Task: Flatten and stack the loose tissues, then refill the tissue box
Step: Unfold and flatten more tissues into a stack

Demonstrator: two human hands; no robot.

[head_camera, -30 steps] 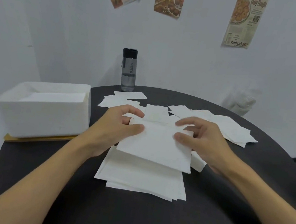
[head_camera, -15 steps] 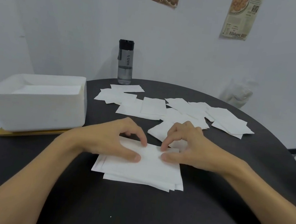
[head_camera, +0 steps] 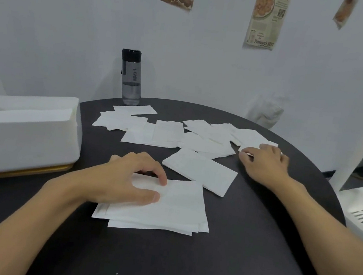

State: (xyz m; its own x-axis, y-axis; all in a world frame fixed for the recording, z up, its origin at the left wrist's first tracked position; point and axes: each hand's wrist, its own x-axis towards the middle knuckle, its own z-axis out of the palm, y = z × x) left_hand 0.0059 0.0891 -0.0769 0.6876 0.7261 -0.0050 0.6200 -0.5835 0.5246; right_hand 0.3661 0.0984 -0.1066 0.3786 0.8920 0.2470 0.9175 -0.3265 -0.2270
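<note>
The left hand (head_camera: 124, 180) arches over the stack (head_camera: 178, 206) at the front of the surface (head_camera: 182, 264), fingertips pressing it. The right hand (head_camera: 265, 162) lies on the loose tissues (head_camera: 207, 140); whether it pinches one cannot be told. The sheets seem light, limp and easily creased, so an edge is probably the best hold.

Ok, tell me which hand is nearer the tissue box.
Left. The left hand rests on the stack just right of the tissue box; the right hand is far off to the right, among the loose tissues.
</note>
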